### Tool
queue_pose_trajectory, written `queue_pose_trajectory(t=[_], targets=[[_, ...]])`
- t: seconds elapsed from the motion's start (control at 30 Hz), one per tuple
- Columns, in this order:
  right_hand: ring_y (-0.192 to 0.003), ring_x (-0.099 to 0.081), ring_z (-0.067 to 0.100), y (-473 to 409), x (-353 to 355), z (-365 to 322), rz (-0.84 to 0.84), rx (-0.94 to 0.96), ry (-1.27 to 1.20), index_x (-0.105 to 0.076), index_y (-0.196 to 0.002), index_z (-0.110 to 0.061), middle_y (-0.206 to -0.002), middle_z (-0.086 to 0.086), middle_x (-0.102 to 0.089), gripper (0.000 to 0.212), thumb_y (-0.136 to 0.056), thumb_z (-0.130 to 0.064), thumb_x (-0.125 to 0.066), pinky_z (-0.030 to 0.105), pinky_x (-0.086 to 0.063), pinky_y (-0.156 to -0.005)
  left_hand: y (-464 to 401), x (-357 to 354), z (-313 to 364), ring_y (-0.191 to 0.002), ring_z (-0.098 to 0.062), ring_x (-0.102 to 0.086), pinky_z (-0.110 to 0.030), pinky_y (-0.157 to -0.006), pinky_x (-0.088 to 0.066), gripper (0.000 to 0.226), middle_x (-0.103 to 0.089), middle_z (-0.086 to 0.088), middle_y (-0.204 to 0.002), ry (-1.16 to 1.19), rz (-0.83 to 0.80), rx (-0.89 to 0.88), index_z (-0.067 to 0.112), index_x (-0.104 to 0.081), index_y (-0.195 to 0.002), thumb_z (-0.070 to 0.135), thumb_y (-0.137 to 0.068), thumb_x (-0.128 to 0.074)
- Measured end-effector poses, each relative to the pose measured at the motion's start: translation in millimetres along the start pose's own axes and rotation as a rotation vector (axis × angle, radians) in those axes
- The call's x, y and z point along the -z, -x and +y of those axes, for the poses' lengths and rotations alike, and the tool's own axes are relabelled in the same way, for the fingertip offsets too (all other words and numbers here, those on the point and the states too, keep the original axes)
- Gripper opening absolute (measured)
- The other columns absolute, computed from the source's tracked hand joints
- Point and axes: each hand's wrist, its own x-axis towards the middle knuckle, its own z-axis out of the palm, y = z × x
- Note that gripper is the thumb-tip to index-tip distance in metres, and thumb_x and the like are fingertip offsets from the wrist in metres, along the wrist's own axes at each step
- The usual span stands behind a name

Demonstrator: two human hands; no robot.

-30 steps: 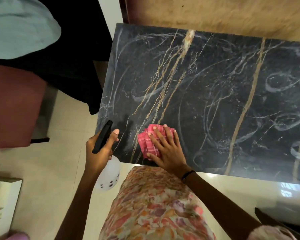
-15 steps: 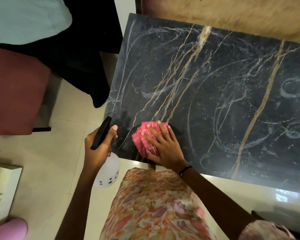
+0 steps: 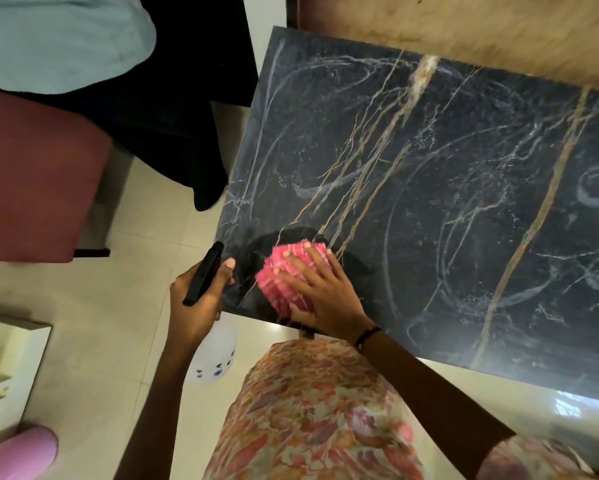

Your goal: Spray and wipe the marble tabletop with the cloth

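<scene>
Right hand (image 3: 320,291), fingers spread flat, presses a folded pink cloth (image 3: 286,271) onto the dark marble table (image 3: 429,202) near its front-left corner. Left hand (image 3: 196,303), closed around a spray bottle (image 3: 215,351), hangs just off the table's edge.

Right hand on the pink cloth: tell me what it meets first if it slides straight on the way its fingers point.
The right hand points up-left; beyond the pink checked cloth, only bare dark marble tabletop, then probably its left edge.
</scene>
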Motion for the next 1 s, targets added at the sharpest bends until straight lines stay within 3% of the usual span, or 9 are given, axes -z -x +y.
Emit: queue_pose_trajectory(t=[0.13,0.27,0.43,0.53,0.67,0.77,0.83,0.9,1.0], targets=[[-0.148,-0.005,0.035,-70,12,-4,-0.009,-0.168,-0.012,-0.028,-0.15,-0.029,-0.16,0.004,-0.02,0.073,-0.088,-0.067,-0.037,0.061,-0.003,-0.118,0,1,0,-0.033,-0.01,-0.04,-0.022,-0.037,-0.038,0.038,-0.048,0.002,-0.042,0.014,-0.001,-0.002,0.013,-0.065,-0.07,0.05,-0.079,-0.064],[-0.148,-0.001,0.039,-118,12,-35,-0.066,-0.134,0.031,-0.021,-0.151,-0.031,-0.161,0.007,-0.014,0.075,-0.088,-0.068,-0.038,0.061,0.01,-0.115,-1,-1,-2,-0.033,-0.01,-0.04,-0.024,-0.038,-0.039,0.032,-0.047,0.001,-0.04,-0.04,-0.02,-0.033,0.013,-0.063,-0.07,0.041,-0.085,-0.063],[-0.149,-0.004,0.034,-83,2,-46,-0.041,0.075,-0.005,-0.026,-0.149,-0.031,-0.16,0.003,-0.022,0.065,-0.091,-0.058,-0.037,0.059,-0.004,-0.118,-5,-5,1,-0.035,-0.009,-0.039,-0.023,-0.038,-0.038,0.032,-0.043,0.002,-0.04,-0.043,-0.036,-0.013,0.015,-0.054,-0.064,0.038,-0.085,-0.061],[-0.148,-0.011,0.031,-55,3,-15,-0.03,0.096,0.004,-0.031,-0.148,-0.031,-0.158,0.002,-0.027,0.064,-0.09,-0.058,-0.035,0.058,-0.007,-0.118,-10,-10,4,-0.034,-0.008,-0.039,-0.022,-0.038,-0.037,0.033,-0.044,0.003,-0.039,-0.016,-0.047,0.023,0.005,-0.057,-0.071,0.031,-0.089,-0.062],[-0.149,-0.008,0.032,-69,18,23,-0.016,-0.052,0.037,-0.029,-0.149,-0.033,-0.16,0.001,-0.022,0.066,-0.09,-0.062,-0.033,0.061,-0.003,-0.118,-16,-15,13,-0.032,-0.008,-0.039,-0.019,-0.037,-0.035,0.032,-0.056,0.004,-0.047,0.009,-0.064,0.021,0.002,-0.064,-0.077,0.031,-0.089,-0.063],[-0.149,0.002,0.033,-113,25,16,-0.035,-0.187,0.008,-0.021,-0.151,-0.033,-0.162,0.001,-0.012,0.066,-0.093,-0.061,-0.034,0.062,0.0,-0.116,-19,-18,20,-0.033,-0.01,-0.04,-0.022,-0.038,-0.035,0.033,-0.061,-0.005,-0.06,0.003,-0.065,0.005,0.001,-0.065,-0.078,0.032,-0.089,-0.063],[-0.149,0.005,0.034,-139,26,1,-0.044,-0.211,-0.014,-0.019,-0.152,-0.032,-0.163,0.001,-0.008,0.063,-0.095,-0.056,-0.032,0.065,0.0,-0.115,-21,-19,22,-0.033,-0.011,-0.04,-0.023,-0.038,-0.036,0.034,-0.057,-0.01,-0.056,-0.014,-0.067,-0.013,0.001,-0.064,-0.076,0.033,-0.089,-0.063],[-0.148,0.005,0.035,-151,23,-15,-0.058,-0.151,-0.017,-0.023,-0.151,-0.032,-0.162,0.002,-0.009,0.063,-0.093,-0.053,-0.037,0.066,0.003,-0.115,-22,-20,23,-0.033,-0.011,-0.04,-0.021,-0.038,-0.037,0.032,-0.054,-0.004,-0.048,-0.029,-0.065,-0.022,0.004,-0.062,-0.072,0.032,-0.089,-0.062],[-0.148,-0.007,0.037,-138,16,-34,-0.005,0.028,0.005,-0.046,-0.139,-0.027,-0.158,0.004,-0.025,0.06,-0.086,-0.054,-0.047,0.066,-0.001,-0.115,-23,-22,23,-0.032,-0.007,-0.039,-0.018,-0.037,-0.036,0.03,-0.045,0.002,-0.037,-0.02,-0.051,-0.005,0.014,-0.056,-0.064,0.03,-0.089,-0.062]])
